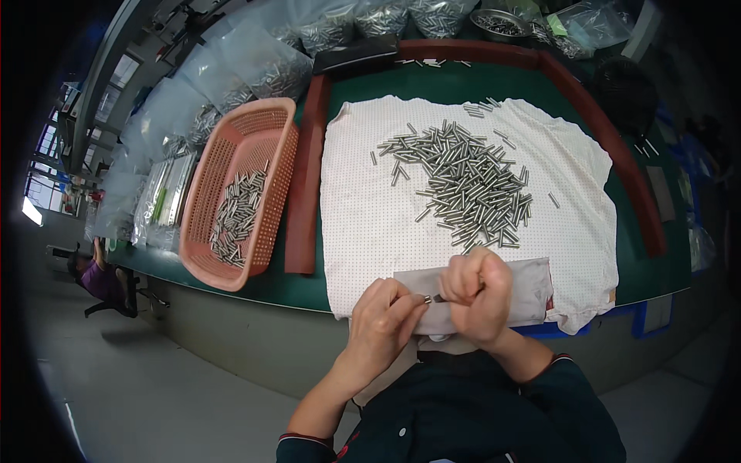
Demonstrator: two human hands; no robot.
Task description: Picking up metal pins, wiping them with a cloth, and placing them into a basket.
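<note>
Close to the table's front edge, my left hand [378,320] pinches a short metal pin [427,299] between thumb and fingers. My right hand [480,297] is closed in a fist beside it. A small dark tip [438,298] pokes out from that fist toward the pin; the rest of what it holds is hidden. Under both hands lies a folded grey cloth [529,285]. Beyond them a large pile of metal pins [471,185] is heaped on a white dotted cloth [355,224], with a few loose pins around it.
Left of the cloth a pink plastic basket [272,212] holds more pins. Reddish-brown bars [305,177] frame the green tabletop [363,89]. Clear bags of pins [328,31] and a metal bowl [500,27] line the back. A seated person [104,278] is far left.
</note>
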